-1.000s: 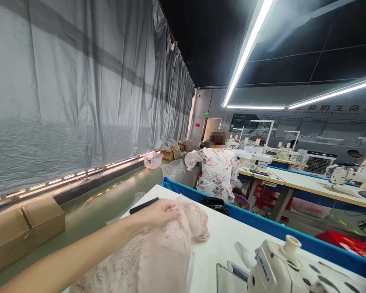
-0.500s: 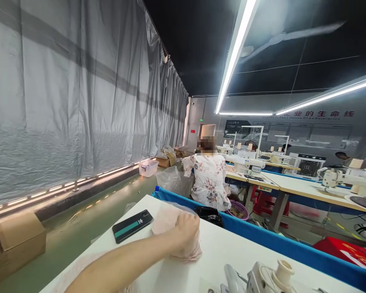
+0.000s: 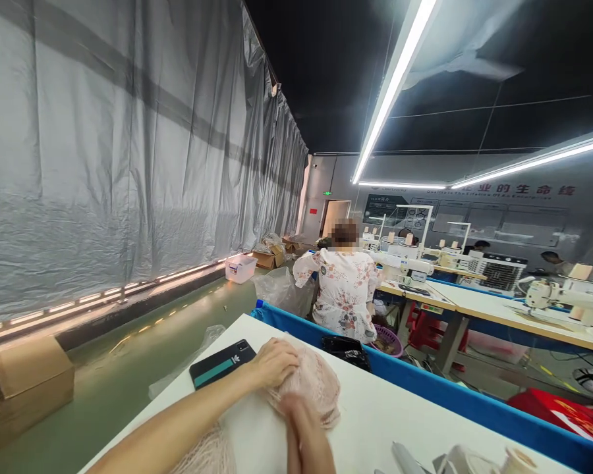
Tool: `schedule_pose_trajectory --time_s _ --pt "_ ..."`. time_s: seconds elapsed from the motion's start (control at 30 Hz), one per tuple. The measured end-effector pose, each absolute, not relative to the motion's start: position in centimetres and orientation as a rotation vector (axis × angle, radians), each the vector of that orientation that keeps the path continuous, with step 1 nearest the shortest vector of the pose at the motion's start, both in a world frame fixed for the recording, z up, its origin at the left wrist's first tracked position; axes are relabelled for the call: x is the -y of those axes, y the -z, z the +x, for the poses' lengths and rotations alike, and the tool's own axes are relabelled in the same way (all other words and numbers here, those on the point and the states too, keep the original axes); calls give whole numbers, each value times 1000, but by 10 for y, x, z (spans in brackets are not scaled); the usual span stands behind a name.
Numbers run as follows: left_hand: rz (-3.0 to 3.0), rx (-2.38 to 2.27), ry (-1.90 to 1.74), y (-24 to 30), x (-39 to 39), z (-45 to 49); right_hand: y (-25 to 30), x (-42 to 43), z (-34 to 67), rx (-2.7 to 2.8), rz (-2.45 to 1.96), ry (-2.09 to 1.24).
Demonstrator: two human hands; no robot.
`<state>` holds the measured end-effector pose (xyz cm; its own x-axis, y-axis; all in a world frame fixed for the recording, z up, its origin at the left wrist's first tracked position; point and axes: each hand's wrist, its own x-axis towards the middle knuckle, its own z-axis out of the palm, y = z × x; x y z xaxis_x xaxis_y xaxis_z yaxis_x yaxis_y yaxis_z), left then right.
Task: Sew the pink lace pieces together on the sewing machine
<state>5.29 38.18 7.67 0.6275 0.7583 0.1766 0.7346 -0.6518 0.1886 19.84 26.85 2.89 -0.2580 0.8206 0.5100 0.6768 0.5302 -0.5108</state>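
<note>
A bunched piece of pale pink lace fabric lies on the white table. My left hand is at its left side, fingers curled down and closed on the cloth. Blurred by motion, my right hand is at the near edge of the same fabric; its fingers are not clear. A black phone with a green stripe lies just left of my left hand. More pale lace lies near me, partly hidden behind my left forearm.
Part of a sewing machine shows at the table's near right. A blue cloth trough runs along the far edge, with a black plastic bag over it. Ahead, a seated person faces away. Cardboard box at left.
My left hand has shifted left on the lace fabric, and more of the cloth now shows. My right hand has come into view at its near side. The view has shifted slightly.
</note>
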Motion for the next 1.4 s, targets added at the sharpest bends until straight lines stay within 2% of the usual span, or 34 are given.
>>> schedule_pose_trajectory --time_s 0.13,0.23,0.47,0.6,0.7,0.77,0.83,0.9,0.97,1.2,1.4 --pt "2689 -1196 -155 -57 -393 38 -24 -354 197 1876 -1565 -12" --pt "2585 -1197 4 -43 -402 33 -10 -376 207 1825 -1822 31" --pt "2365 -1243 34 -40 -415 33 7 -382 221 1834 -1983 -1" --pt "2320 -1333 -1 -66 -407 21 -5 -368 210 1669 -1984 61" --pt "2417 -1296 -85 -90 -367 0 -16 -326 199 1690 -1819 113" --pt "2477 -1207 -108 -101 -326 -19 -18 -289 190 1926 -1598 -27" --pt "2510 -1126 -97 -105 -280 -38 -16 -254 180 2191 -1329 -383" --pt "2530 -1093 -86 -102 -239 -52 -12 -227 168 2176 -1331 -719" --pt "2572 -1116 -128 -92 -211 -59 -8 -212 157 2088 -1413 -913" --pt "2524 -1356 -319 -66 -189 -51 -16 -205 134 1839 -1335 -1111" --pt "2528 -1324 -537 -53 -168 -44 -30 -193 131 1618 -1265 -1300"
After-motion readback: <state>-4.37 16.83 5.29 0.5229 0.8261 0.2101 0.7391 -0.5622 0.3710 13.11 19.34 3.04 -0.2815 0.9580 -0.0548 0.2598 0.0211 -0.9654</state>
